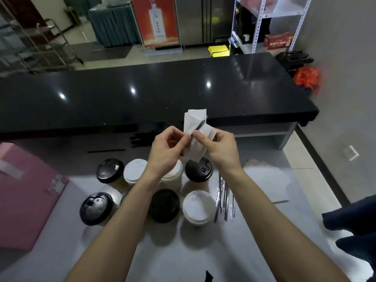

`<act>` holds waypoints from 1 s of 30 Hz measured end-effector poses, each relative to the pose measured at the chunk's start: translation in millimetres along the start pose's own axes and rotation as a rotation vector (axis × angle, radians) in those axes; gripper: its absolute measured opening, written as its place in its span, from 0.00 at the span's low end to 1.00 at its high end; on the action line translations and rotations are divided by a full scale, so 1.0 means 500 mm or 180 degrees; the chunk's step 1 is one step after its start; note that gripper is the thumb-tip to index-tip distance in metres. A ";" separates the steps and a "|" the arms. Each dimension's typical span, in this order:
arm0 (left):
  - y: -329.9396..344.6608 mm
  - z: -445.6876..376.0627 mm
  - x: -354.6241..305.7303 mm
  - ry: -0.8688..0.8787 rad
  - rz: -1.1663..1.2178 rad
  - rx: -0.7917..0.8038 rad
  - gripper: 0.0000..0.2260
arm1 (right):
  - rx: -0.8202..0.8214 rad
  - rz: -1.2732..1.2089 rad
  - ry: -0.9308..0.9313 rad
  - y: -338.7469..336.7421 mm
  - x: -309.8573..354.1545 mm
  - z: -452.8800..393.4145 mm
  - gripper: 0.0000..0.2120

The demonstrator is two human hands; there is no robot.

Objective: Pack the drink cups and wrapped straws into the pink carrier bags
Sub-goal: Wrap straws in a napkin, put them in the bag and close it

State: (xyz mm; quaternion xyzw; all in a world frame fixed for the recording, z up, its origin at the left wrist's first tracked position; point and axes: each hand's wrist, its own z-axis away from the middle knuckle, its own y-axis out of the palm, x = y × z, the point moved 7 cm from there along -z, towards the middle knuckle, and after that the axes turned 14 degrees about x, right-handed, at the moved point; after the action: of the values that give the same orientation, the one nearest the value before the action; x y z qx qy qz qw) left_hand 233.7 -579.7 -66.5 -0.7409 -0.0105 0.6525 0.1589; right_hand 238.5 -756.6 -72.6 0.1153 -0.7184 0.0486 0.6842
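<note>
Fingers [184, 139] of both hands pinching a white napkin [194, 121] and black straw [198, 127], black- and white-lidded cups [196, 206] on desk [162, 251], pink bags [24, 192] left, no legible writing

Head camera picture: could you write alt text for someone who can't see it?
Two hands, left hand and right hand, pinch a folded white paper above lidded cups on a grey table, with wrapped straws alongside.
</note>
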 end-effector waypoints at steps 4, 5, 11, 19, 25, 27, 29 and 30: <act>-0.118 0.030 0.006 0.0001 0.0048 0.0143 0.12 | -0.0124 -0.0223 -0.0052 0.127 0.009 -0.013 0.09; -0.152 0.038 0.006 0.0002 0.0032 0.0202 0.12 | -0.0127 -0.0205 -0.0113 0.158 0.015 -0.015 0.09; -0.345 0.111 -0.009 0.0107 -0.0735 0.0456 0.06 | -0.0643 0.0215 -0.0391 0.287 0.040 -0.006 0.09; -0.583 0.288 -0.051 0.0229 -0.1215 0.0538 0.02 | -0.0589 0.0444 -0.0511 0.484 0.050 0.014 0.08; -0.795 0.433 -0.094 0.0438 -0.1664 0.0308 0.20 | -0.0304 0.0449 -0.0531 0.653 0.020 0.055 0.04; -0.853 0.456 -0.085 0.0254 -0.2267 0.0451 0.27 | -0.0247 0.0481 -0.0501 0.707 0.000 0.076 0.05; -0.884 0.454 -0.057 0.0040 -0.3286 0.0968 0.30 | -0.0156 0.0498 -0.0438 0.759 -0.017 0.091 0.05; -0.890 0.452 -0.036 -0.0065 -0.3849 0.1310 0.31 | -0.0136 0.0491 -0.0410 0.781 -0.023 0.098 0.06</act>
State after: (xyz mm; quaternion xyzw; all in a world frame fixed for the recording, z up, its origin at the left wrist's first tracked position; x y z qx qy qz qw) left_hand 97.4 -111.1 39.4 -0.5522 -0.3028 0.4432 0.6380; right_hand 100.5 -388.2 -52.6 0.0479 -0.7685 0.0784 0.6332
